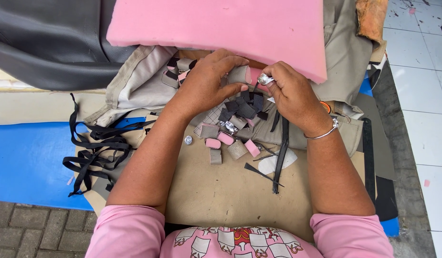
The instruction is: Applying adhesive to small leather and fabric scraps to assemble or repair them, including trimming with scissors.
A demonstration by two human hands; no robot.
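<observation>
My left hand (209, 81) grips a small foam piece (241, 74), beige-covered with a pink end, held above the work surface. My right hand (292, 93) pinches a small shiny metal button (264, 79) right against the foam piece's pink end. A silver bangle (326, 133) sits on my right wrist. Below the hands lies a scatter of small pieces (230, 138): pink foam bits, beige fabric squares, dark fabric scraps and crumpled silver foil. A lone round metal button (188, 140) rests on the tan board (230, 191).
A large pink foam slab (221, 24) lies at the far side, over beige fabric (135, 86). Dark vinyl (44, 43) fills the top left. Tangled black straps (94, 153) lie left on a blue mat (25, 162). White floor tiles (421, 95) run along the right.
</observation>
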